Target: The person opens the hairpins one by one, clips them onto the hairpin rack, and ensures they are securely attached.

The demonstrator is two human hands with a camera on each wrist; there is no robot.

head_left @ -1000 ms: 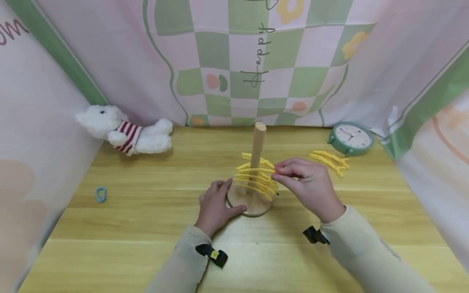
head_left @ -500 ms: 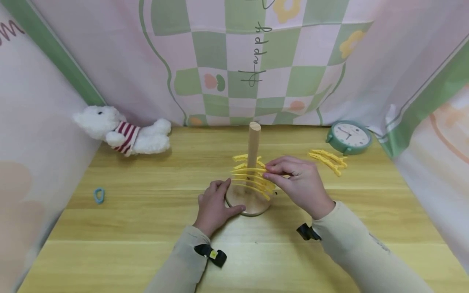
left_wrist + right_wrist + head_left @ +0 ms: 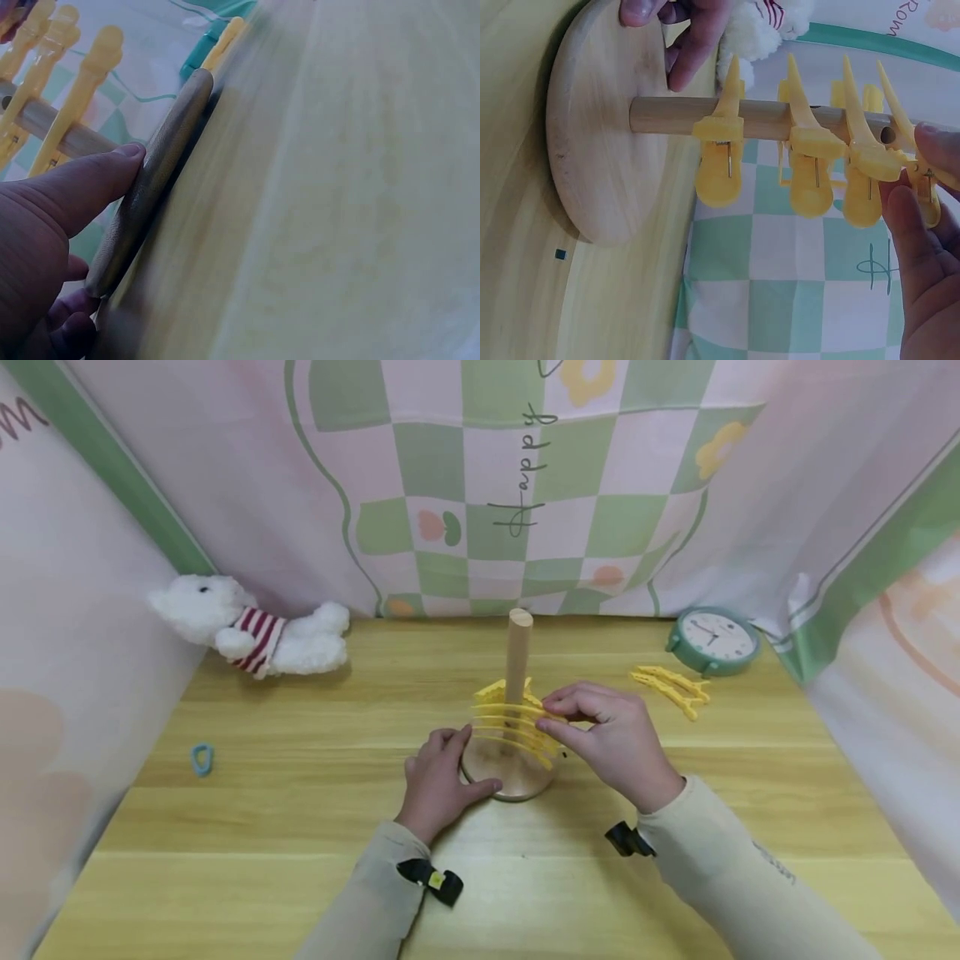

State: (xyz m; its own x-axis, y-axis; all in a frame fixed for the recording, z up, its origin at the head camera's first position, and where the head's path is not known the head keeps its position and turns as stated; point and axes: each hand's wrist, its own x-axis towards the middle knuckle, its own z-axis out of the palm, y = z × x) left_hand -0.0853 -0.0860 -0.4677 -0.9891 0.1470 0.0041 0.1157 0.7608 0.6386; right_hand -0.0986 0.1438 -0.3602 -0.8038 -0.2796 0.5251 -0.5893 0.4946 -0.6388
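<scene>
A wooden stand has an upright round post [image 3: 518, 652] on a flat disc base [image 3: 517, 787]. My left hand [image 3: 442, 785] grips the base's left rim, thumb on its top edge. Several yellow hair clips [image 3: 720, 172] are clamped across the post, one above another. My right hand [image 3: 618, 739] pinches the handle end of the uppermost hair clip [image 3: 897, 101] between thumb and fingers. That clip's long arms lie at the post; fingers hide part of its handle.
Loose yellow clips [image 3: 670, 689] lie on the table to the right, near a green clock [image 3: 715, 642]. A white plush toy [image 3: 255, 627] lies at the back left. A small blue ring [image 3: 202, 760] is at the left. A patterned curtain [image 3: 525, 460] hangs behind.
My right hand has moved slightly left with the top clip. Its arms, spread apart earlier, have come together at the post. My left hand has stayed on the base.
</scene>
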